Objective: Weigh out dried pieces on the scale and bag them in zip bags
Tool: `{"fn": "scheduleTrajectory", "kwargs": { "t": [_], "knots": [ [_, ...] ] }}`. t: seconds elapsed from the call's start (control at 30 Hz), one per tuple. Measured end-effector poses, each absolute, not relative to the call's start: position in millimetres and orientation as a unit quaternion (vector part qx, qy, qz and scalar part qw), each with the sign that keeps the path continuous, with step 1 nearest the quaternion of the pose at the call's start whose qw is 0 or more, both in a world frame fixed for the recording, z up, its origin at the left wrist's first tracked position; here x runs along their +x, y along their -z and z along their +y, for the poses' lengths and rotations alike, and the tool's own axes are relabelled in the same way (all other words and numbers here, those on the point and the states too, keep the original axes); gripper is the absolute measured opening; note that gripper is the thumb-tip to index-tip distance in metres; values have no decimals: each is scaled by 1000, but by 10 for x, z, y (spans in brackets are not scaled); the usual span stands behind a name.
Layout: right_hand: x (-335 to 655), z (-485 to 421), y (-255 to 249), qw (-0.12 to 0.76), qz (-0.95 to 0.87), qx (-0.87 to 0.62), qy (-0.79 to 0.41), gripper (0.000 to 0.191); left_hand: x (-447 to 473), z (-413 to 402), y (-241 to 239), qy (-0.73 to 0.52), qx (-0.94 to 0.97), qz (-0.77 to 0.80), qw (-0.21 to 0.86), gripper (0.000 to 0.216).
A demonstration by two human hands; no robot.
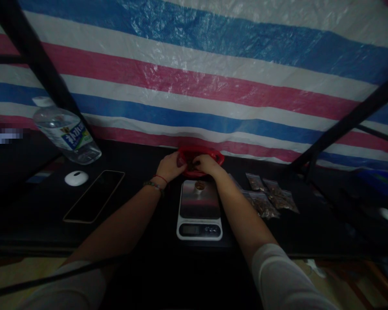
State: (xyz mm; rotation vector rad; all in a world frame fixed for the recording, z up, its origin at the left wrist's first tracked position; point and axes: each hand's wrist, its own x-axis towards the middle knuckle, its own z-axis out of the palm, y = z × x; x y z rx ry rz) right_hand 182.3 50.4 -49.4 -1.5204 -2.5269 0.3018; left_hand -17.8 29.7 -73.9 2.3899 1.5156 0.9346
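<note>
My left hand (172, 165) is closed on the left edge of a red plastic bag or bowl-like container (220, 157); its exact kind is unclear in the dim light. Inside it lie small dark brown bits. My right hand (207, 164) reaches in from the right, fingers bent and pinched among the bits; what they hold is too dark to make out. Just in front of the container is a white kitchen scale (199, 230) with a metal plate. A small round cup (199, 187) with brownish contents stands near the back of that plate.
Several small clear zip bags (265, 204) of brown bits lie right of my right forearm. On the left are a phone (94, 196), a white rounded case (76, 178) and a clear plastic bottle (67, 131). Black metal bars and a striped plastic sheet (194, 86) bound the dark table.
</note>
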Motion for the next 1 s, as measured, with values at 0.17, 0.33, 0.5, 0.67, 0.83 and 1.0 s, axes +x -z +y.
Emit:
{"fn": "scheduleTrajectory", "kwargs": {
  "t": [0.17,0.33,0.5,0.67,0.83,1.0],
  "knots": [
    [1886,498,462,146,-840,-506,-129,28,-178,251,681,-351,825,440,53,49],
    [1909,421,403,180,-831,-510,-130,25,-191,245,697,-361,820,439,64,49],
    [1965,313,352,186,-824,-519,-131,28,-189,245,706,-362,819,439,68,49],
    [1962,267,370,177,-830,-518,-109,28,-181,231,691,-362,820,437,72,48],
    [1854,305,402,116,-846,-515,-78,28,-195,210,690,-356,823,437,66,47],
    [1839,354,398,93,-856,-505,-61,26,-208,218,716,-353,822,442,62,46]
  ]
}}
